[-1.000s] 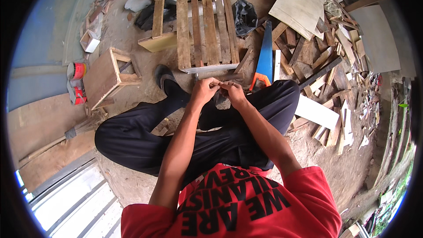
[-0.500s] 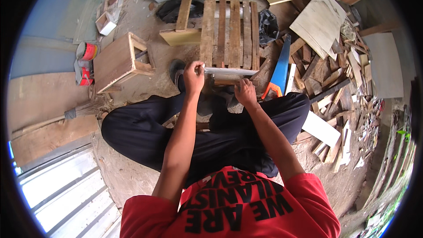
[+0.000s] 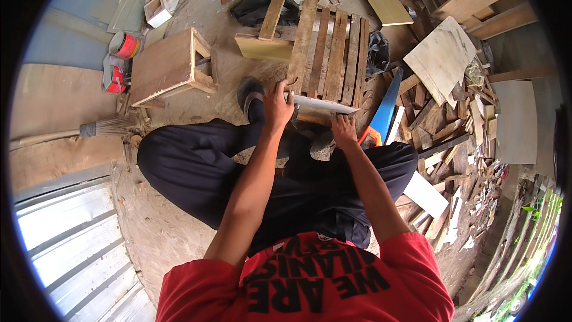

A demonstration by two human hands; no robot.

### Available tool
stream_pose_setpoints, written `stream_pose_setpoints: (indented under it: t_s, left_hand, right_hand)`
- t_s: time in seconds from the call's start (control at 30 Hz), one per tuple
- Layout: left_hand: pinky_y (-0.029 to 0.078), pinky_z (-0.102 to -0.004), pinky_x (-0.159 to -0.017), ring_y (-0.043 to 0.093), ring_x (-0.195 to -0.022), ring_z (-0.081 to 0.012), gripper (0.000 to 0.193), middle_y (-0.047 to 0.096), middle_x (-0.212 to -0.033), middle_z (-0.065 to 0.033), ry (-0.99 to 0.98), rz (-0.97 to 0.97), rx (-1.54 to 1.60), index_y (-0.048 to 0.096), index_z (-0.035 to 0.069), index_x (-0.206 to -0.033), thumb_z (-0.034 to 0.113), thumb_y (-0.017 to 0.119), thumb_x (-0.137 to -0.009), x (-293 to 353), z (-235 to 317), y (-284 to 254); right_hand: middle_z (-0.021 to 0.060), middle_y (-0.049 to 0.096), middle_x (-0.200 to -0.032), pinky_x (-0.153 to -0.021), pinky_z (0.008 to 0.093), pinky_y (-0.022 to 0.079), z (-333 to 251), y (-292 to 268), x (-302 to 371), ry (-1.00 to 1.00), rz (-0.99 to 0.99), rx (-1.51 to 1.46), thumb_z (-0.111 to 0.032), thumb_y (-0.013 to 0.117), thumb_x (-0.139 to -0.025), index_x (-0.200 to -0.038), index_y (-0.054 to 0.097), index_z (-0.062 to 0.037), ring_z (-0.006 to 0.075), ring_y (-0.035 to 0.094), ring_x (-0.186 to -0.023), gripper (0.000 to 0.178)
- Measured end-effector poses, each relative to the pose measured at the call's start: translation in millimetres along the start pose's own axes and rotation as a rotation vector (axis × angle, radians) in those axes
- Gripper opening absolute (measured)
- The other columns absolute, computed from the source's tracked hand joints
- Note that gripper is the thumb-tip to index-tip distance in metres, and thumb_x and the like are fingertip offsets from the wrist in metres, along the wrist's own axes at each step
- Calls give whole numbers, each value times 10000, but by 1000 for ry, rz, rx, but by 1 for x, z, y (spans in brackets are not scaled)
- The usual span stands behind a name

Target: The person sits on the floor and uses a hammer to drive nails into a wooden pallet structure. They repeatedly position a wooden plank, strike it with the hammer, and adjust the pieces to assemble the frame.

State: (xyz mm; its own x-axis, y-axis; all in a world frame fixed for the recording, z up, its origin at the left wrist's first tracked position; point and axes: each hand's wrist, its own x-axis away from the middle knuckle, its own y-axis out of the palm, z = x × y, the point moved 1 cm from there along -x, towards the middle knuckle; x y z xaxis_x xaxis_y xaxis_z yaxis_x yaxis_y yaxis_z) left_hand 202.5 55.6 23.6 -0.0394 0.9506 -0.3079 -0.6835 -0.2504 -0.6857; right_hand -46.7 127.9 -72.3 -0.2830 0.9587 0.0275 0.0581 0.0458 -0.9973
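Note:
A low slatted wooden frame [image 3: 337, 53] lies before me, with a long plank [image 3: 305, 30] over its left side. Along its near end runs a narrow pale strip [image 3: 325, 105], tapering at the right. My left hand [image 3: 278, 107] is closed by the strip's left end and the plank's near end; what its fingers pinch is too small to make out. My right hand [image 3: 344, 131] lies below the strip's right end, fingers stretched out and slightly apart, touching the near edge of the wood. Under the strip a wooden piece [image 3: 313, 118] shows.
A handsaw [image 3: 386, 104] with blue blade and orange handle leans right of the frame. Wood offcuts [image 3: 438, 107] heap farther right. On the left stand a small wooden table [image 3: 164, 65] and red cans [image 3: 124, 45]; a broom [image 3: 107, 126] lies nearer. A black bag [image 3: 262, 9] sits behind.
The view has shifted, so the frame and both hands appear farther right and a little lower. The pale strip now slants down to the right. My right fingers reach nearer its right end.

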Motion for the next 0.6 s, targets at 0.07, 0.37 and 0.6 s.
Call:
stream_pose_setpoints:
  t_s: [0.07,0.37,0.6]
  left_hand:
    - [426,-482,-960,554,-1136,-335,420,580,-1224,-124,21,-31,-123,560,89,-1269,148,670,-868,14,8,0]
    - [377,-493,-1006,535,-1147,-318,459,557,-1253,-121,101,-15,-350,541,71,-1330,262,628,-922,22,8,4]
    - [421,-474,-910,603,-968,-325,184,631,-1046,-58,90,-68,-221,681,162,-1086,216,649,-913,-15,-2,-4]
  right_hand:
    - [134,554,-1091,-965,495,417,0,-10,-5,-1,-105,-45,-188,637,-861,-1148,556,-58,299,564,-1107,326]
    - [233,632,-1042,-756,517,527,-18,-85,46,103,-182,-326,-349,603,-915,-991,593,-22,424,658,-908,336]
    - [228,657,-804,-671,480,495,-31,-151,84,282,-64,-611,-359,596,-961,-896,600,0,431,642,-799,365]
